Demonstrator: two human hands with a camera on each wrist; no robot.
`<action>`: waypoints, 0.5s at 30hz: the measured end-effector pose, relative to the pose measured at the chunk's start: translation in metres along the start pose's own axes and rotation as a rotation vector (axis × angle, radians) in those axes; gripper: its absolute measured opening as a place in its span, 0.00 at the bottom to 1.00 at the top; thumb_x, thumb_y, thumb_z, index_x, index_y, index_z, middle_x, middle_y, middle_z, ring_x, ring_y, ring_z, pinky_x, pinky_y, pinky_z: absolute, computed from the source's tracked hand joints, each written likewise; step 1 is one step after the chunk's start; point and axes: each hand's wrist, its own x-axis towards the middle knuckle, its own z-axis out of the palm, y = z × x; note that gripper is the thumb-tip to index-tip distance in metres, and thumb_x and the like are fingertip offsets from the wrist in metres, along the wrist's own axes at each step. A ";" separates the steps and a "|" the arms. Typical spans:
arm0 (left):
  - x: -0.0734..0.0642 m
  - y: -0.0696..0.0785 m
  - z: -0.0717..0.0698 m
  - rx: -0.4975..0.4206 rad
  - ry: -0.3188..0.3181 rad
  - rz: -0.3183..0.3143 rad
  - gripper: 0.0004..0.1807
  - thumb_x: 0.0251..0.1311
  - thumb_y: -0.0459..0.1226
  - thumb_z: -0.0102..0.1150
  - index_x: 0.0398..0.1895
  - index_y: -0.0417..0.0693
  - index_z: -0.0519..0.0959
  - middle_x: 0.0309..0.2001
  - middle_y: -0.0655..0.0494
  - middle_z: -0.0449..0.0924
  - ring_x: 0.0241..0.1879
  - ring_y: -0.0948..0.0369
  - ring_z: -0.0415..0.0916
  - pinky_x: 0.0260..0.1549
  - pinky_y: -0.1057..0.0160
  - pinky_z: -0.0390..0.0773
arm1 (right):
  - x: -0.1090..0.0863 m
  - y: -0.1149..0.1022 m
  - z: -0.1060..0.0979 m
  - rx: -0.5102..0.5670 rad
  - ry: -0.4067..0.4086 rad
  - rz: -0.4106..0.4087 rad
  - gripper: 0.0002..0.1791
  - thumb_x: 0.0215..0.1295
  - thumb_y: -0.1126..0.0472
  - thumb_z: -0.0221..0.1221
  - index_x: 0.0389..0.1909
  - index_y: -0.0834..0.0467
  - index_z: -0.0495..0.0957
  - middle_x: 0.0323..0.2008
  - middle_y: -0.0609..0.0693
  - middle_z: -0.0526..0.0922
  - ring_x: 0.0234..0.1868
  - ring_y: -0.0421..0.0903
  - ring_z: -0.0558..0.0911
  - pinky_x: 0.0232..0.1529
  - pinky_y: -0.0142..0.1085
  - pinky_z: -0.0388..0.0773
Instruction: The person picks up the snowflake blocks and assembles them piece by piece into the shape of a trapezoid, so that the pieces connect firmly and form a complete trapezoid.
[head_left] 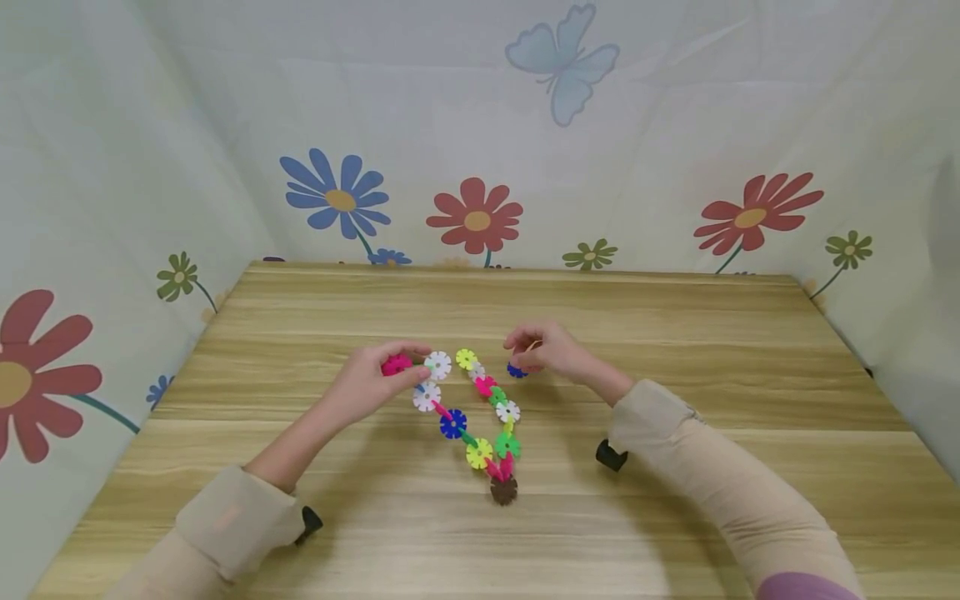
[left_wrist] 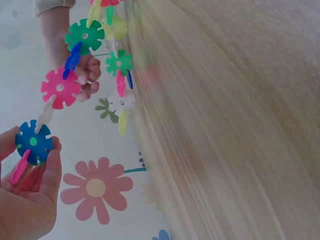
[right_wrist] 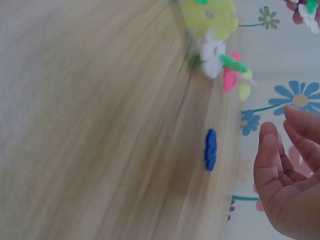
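Note:
My left hand [head_left: 378, 375] pinches one end of a chain of notched plastic discs [head_left: 453, 424], beside a white disc [head_left: 438, 365] and a pink disc [head_left: 396, 365]. In the left wrist view a blue disc [left_wrist: 34, 142] sits between thumb and fingers. The chain runs toward me, bends at a brown disc [head_left: 504, 490] and leads back to a yellow disc [head_left: 466, 359]. My right hand [head_left: 551, 350] hovers over a loose blue disc [right_wrist: 211, 150] on the table. Its fingers are loosely bent with nothing between them, as the right wrist view shows.
The wood-grain table [head_left: 675, 333] spreads beneath both hands. Behind it and at the sides hangs a pale cloth [head_left: 420, 100] printed with flowers and a butterfly. Black wrist-camera pieces [head_left: 611, 455] stick out at both cuffs.

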 end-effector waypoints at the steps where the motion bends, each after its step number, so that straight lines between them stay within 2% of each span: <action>1: 0.000 -0.001 0.000 -0.002 0.001 -0.004 0.19 0.53 0.47 0.58 0.48 0.51 0.76 0.38 0.52 0.78 0.25 0.62 0.68 0.17 0.70 0.69 | 0.001 0.003 -0.001 -0.016 0.001 0.006 0.12 0.55 0.70 0.56 0.42 0.69 0.73 0.31 0.56 0.75 0.27 0.43 0.73 0.31 0.43 0.77; 5: 0.001 -0.002 -0.001 -0.006 0.003 -0.017 0.19 0.53 0.46 0.58 0.48 0.51 0.76 0.41 0.51 0.78 0.29 0.60 0.70 0.20 0.69 0.72 | 0.006 0.014 -0.002 -0.071 0.012 0.038 0.12 0.54 0.70 0.57 0.40 0.68 0.75 0.29 0.55 0.75 0.24 0.43 0.72 0.26 0.35 0.75; 12: 0.001 -0.005 0.000 -0.007 0.002 -0.025 0.19 0.53 0.47 0.58 0.48 0.51 0.75 0.41 0.51 0.78 0.30 0.60 0.71 0.21 0.68 0.73 | 0.013 0.032 -0.002 -0.135 0.007 0.119 0.14 0.51 0.70 0.59 0.41 0.66 0.75 0.28 0.55 0.76 0.20 0.41 0.73 0.21 0.30 0.75; 15: 0.001 -0.006 0.000 -0.014 0.000 -0.027 0.19 0.53 0.47 0.58 0.48 0.51 0.76 0.40 0.51 0.78 0.30 0.60 0.71 0.21 0.68 0.73 | 0.015 0.034 0.000 -0.193 0.012 0.112 0.14 0.51 0.69 0.60 0.40 0.65 0.75 0.28 0.55 0.76 0.19 0.40 0.73 0.19 0.28 0.73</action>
